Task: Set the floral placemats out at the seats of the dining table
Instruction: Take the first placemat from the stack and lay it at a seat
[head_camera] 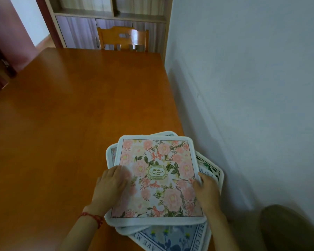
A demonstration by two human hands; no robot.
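Observation:
A stack of floral placemats lies at the near right corner of the wooden dining table (65, 115). The top one, a pink floral placemat (158, 176) with a white border and an oval label in its middle, is held at both side edges. My left hand (111, 185) grips its left edge with fingers curled onto the top. My right hand (207, 191) holds its right edge. Beneath it a blue floral placemat (172, 238) sticks out toward me, and a green-bordered placemat (209, 169) pokes out on the right.
A wooden chair (123, 39) stands at the table's far end, in front of a cabinet (91, 31). A white wall (252, 87) runs right along the table's right edge. A dark piece of furniture (0, 69) sits off the left side.

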